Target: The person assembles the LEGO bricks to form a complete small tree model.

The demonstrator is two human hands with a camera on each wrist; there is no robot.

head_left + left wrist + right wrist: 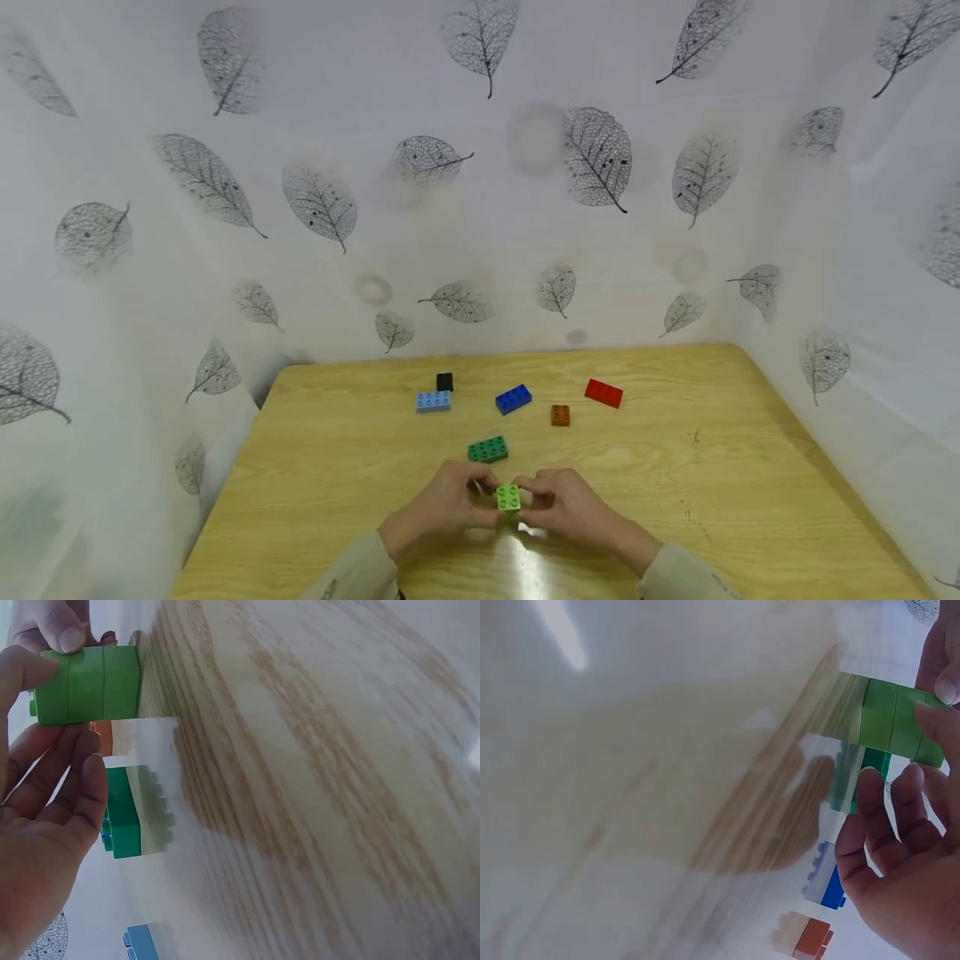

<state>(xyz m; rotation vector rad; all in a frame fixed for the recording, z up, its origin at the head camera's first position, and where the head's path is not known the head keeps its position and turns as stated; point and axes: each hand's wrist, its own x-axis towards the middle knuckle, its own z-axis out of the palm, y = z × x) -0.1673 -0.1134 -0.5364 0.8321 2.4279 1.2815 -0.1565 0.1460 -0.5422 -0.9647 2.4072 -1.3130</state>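
A light green stack of toy building bricks (508, 498) stands on the table near its front, studs up. Seams across its sides in the left wrist view show layers pressed together. From the left, my left hand (455, 502) pinches the stack between thumb and fingers. My right hand (567, 505) grips it from the opposite side, its thumb and forefinger at the upper layers in the right wrist view, the other fingers loosely bent. Just behind the hands lies a dark green brick (488, 450), apart from the stack.
Farther back lie a light blue brick (433, 402), a black brick (445, 382), a blue brick (513, 399), a small orange-brown brick (560, 415) and a red brick (603, 393). A leaf-patterned curtain (510, 250) encloses the wooden table (337, 500) at the back and sides.
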